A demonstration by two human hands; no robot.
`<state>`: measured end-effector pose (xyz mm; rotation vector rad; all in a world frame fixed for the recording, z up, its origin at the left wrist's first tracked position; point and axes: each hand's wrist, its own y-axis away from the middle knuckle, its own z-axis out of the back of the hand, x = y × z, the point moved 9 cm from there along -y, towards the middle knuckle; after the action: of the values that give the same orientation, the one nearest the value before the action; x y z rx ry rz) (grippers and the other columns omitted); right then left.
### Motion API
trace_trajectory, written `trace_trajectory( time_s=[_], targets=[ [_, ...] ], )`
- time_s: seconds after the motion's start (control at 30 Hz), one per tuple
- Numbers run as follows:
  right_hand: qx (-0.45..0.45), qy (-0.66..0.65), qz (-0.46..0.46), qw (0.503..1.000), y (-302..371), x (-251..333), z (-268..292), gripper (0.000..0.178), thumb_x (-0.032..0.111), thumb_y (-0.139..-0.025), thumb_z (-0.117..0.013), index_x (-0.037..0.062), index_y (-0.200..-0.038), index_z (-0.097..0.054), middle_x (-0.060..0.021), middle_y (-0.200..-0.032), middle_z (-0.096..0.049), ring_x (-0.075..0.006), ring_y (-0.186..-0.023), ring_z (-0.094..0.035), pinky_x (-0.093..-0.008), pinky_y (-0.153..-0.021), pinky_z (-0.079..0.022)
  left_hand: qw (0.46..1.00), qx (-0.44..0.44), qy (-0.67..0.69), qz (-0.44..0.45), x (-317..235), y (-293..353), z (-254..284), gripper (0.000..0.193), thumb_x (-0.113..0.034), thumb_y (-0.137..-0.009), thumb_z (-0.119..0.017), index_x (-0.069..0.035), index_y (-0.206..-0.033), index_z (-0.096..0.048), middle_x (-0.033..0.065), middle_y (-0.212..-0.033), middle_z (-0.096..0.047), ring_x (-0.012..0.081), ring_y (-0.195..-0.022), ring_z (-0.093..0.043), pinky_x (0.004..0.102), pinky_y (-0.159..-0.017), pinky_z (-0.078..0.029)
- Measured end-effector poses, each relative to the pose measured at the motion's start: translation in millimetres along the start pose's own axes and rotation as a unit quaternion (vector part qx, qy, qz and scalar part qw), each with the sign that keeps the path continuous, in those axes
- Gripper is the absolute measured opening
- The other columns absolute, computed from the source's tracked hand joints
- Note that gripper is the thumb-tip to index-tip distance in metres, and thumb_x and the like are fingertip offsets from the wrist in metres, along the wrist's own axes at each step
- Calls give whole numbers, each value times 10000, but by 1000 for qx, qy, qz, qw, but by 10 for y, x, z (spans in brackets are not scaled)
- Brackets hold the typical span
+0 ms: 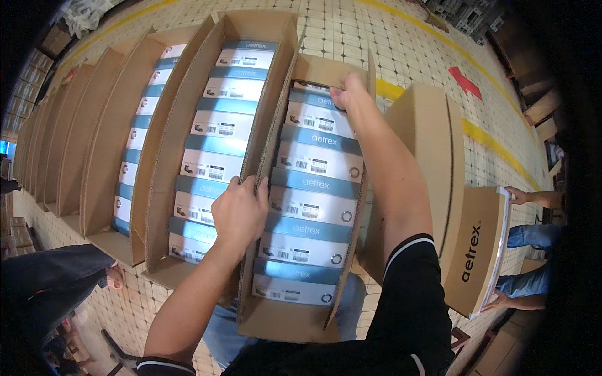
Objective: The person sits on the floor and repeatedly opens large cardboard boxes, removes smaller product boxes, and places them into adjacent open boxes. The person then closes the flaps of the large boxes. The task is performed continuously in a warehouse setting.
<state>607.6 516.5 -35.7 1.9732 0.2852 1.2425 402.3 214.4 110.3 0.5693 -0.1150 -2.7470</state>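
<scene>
Surroundings of my station: the pale tiled floor (414,50) carries yellow stripes (489,144) and, ahead to my right, a red arrow (465,83). At far right, a co-worker (533,235) holds a tilted brown carton (480,229); at lower left stands a darkly dressed person (50,288). Stacked boxes (26,94) line the left margin.

The carton (288,318) is matt corrugated cardboard, the boxes (306,199) smooth glossy paperboard.
</scene>
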Motion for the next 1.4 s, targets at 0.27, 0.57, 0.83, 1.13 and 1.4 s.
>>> trace_trajectory(
  time_s=[0.27, 0.57, 0.83, 1.13, 1.4],
  targets=[
    [4, 246, 410, 878, 490, 1929, -662, 438, 334, -933, -412, -3, -930, -693, -226, -996, -680, -354, -921, -640, -462, -804, -488, 1000, -9, 18, 0, 82, -32, 68, 382, -348, -979, -505, -17, -916, -686, 200, -862, -655, 395, -747, -661, 486, -686, -528],
    [140, 539, 359, 749, -151, 984, -778, 350, 296, -931, -520, 22, -1004, -726, -200, -988, -714, -344, -923, -681, -439, -867, -509, 999, 1, 35, 5, 108, -34, 32, 402, -369, -974, -514, -10, -878, -668, 197, -850, -656, 404, -756, -647, 492, -680, -515],
    [260, 513, 244, 781, 185, 183, -505, 400, 275, -989, -521, 24, -1297, -569, -181, -1148, -666, -305, -964, -687, -350, -841, -542, 999, -25, 19, -20, 79, -23, 82, 388, -337, -979, -505, -13, -877, -692, 211, -816, -654, 398, -700, -665, 481, -660, -535],
    [133, 497, 492, 702, 3261, -69, 1469, 226, 191, -939, -614, 1, -1038, -684, -127, -914, -688, -247, -854, -661, -345, -784, -511, 998, -29, 53, -24, 97, 7, 60, 405, -357, -971, -482, -13, -912, -686, 226, -874, -666, 426, -806, -648, 508, -739, -513],
    [20, 518, 357, 777, 4224, -1417, 2776, 675, 182, -926, -596, 5, -1488, -267, -299, -1396, -450, -449, -1294, -451, -432, -1079, -376, 998, -35, 33, -48, 82, 24, 64, 426, -371, -965, -474, -14, -953, -706, 234, -889, -697, 407, -860, -674, 493, -769, -533]
  ],
)
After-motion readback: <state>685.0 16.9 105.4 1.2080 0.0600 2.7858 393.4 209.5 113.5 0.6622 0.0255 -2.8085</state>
